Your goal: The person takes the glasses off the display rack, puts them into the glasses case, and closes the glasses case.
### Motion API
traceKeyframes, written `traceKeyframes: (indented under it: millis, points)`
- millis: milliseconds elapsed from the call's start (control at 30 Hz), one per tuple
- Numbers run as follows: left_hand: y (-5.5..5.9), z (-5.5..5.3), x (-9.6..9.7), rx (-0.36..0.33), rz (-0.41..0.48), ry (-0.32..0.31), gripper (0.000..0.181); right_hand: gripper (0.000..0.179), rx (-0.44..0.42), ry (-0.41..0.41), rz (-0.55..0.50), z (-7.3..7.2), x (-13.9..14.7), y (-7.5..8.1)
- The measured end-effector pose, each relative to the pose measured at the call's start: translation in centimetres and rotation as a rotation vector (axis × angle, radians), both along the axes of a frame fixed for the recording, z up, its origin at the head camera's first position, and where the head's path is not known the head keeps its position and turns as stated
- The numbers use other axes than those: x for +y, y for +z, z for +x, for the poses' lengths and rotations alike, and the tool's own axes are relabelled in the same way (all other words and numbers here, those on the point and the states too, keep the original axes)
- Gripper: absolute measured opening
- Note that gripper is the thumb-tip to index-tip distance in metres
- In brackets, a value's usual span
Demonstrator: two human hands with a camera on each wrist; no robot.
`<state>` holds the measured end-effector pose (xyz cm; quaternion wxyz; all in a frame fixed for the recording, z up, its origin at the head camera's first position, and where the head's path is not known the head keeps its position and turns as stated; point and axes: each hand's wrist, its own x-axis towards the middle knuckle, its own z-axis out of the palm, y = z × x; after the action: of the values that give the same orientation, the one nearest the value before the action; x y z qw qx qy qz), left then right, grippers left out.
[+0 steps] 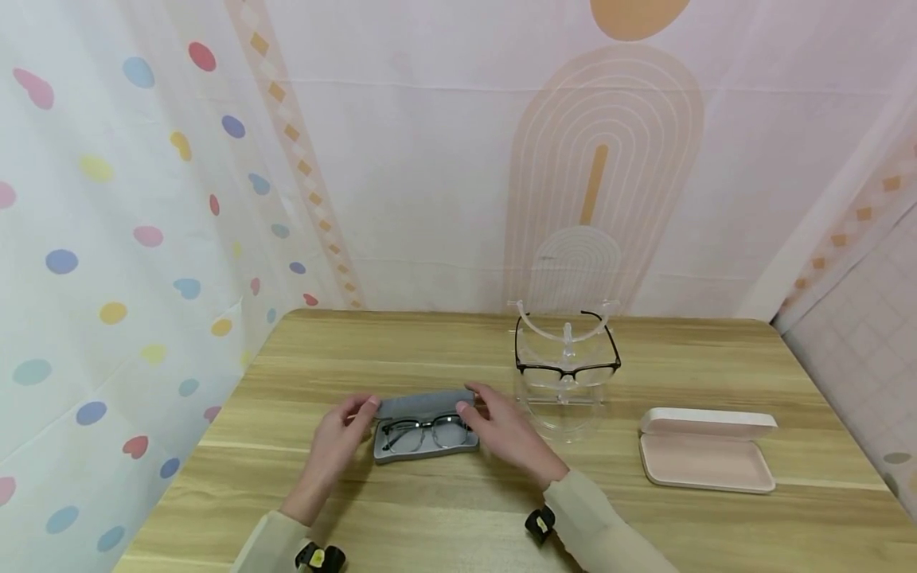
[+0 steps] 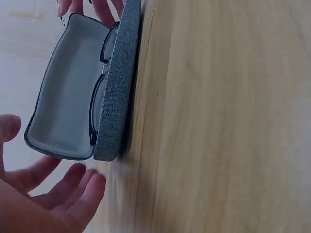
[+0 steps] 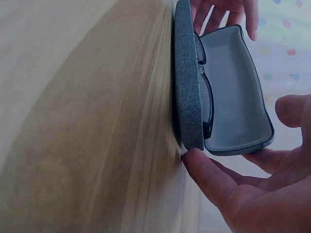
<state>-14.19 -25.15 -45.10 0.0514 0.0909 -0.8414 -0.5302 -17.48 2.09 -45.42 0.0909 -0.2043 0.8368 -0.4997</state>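
A grey fabric-covered glasses case (image 1: 426, 405) stands on the table with its lid raised, its pale lining showing in both wrist views. Inside lies a pair of black half-rim eyeglasses (image 1: 410, 421), folded, lenses toward the front. My left hand (image 1: 337, 438) is at the case's left end; in the left wrist view its thumb stands away from the lid and the loosely bent fingers reach behind it. At the opposite end is my right hand (image 1: 505, 434), one finger touching the base's corner in the right wrist view, with the thumb apart from the lid.
Behind my right hand, a clear display stand (image 1: 568, 338) carries another pair of black-framed eyeglasses (image 1: 536, 367). Farther right sits an open white case (image 1: 705, 461) with a pink lining. A patterned curtain (image 1: 415, 159) hangs behind the wooden table (image 1: 430, 525).
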Motion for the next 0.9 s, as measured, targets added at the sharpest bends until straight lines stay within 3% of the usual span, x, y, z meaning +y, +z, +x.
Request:
traceKeyframes:
  millis: [267, 567, 900]
  points:
    - [-0.2, 0.0, -0.1, -0.025, 0.022, -0.019, 0.045, 0.057, -0.023, -0.002, 0.034, -0.2, -0.2, 0.1]
    - [0.1, 0.0, -0.4, -0.070, 0.085, -0.095, 0.053, 0.051, -0.016, 0.010, 0.049, -0.5, -0.3, 0.4]
    - [-0.1, 0.2, -1.4, -0.100, 0.247, -0.150, 0.043, 0.041, -0.252, 0.090, -0.160, -1.1, 0.4, 0.3]
